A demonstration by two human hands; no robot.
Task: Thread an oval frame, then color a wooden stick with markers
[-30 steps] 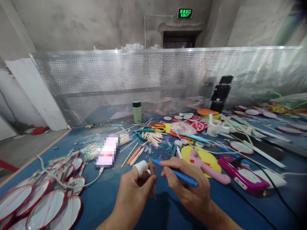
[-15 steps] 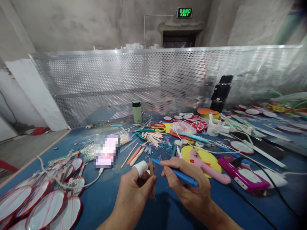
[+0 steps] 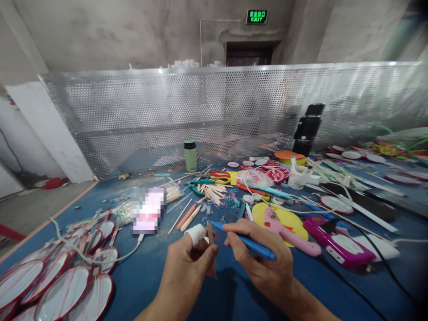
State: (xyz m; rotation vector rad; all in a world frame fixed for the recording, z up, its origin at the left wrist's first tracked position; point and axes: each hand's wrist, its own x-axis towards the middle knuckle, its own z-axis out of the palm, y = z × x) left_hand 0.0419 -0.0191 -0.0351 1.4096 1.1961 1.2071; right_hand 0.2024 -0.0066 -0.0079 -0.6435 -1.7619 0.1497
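My left hand (image 3: 190, 263), with white tape on one finger, is closed on a small flat wooden stick (image 3: 210, 234) that stands up between thumb and fingers. Its lower part is hidden behind the thumb. In my right hand (image 3: 262, 252) I grip a blue pen (image 3: 257, 247) like a writing tool, its tip pointing left toward the upper end of the stick. Whether tip and wood touch, I cannot tell. Just beyond lie an orange stick (image 3: 186, 217) and pale sticks (image 3: 191, 218) on the blue tabletop.
Round red-rimmed discs (image 3: 63, 290) are piled at left, near a phone (image 3: 149, 211) on a white cable. A pink glue gun (image 3: 284, 232) rests on a yellow pad (image 3: 296, 223), beside a purple device (image 3: 339, 243). Farther back stand a green bottle (image 3: 190, 157), scissors (image 3: 220, 177) and a black flask (image 3: 308, 129).
Both hands hold nearly the same pose, the pen and stick still in them. The whole view has shifted very slightly.
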